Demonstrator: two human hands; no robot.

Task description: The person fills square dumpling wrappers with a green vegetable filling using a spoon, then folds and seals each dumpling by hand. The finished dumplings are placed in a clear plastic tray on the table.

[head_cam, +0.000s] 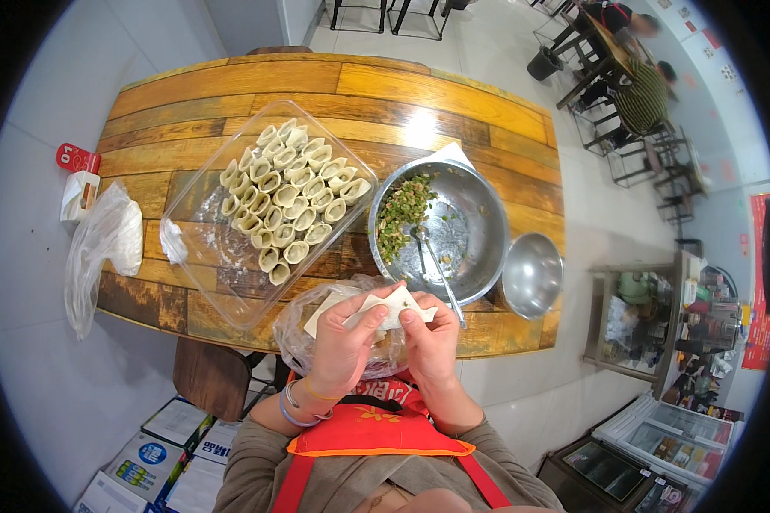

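Observation:
Between both hands is a pale dough wrapper [394, 306], partly folded, with a small green fleck on it. My left hand [346, 333] pinches its left side and my right hand [431, 333] its right side, thumbs towards me. Beneath them, a clear plastic bag [292, 320] with more wrappers [321, 314] lies at the table's near edge. Beyond my right hand stands a large steel bowl [471, 218] with chopped green-and-pink filling [401, 215] along its left side. A metal spoon [437, 266] leans over its rim. To the left, a clear plastic tray [199, 263] holds rows of folded dumplings [289, 195].
A smaller steel bowl [532, 276] sits right of the large one on the wooden table [282, 83]. At the left end are a plastic bag with white contents [125, 237] and a tissue box [79, 195]. A wooden chair [212, 378] stands near left. Other people [641, 99] sit far right.

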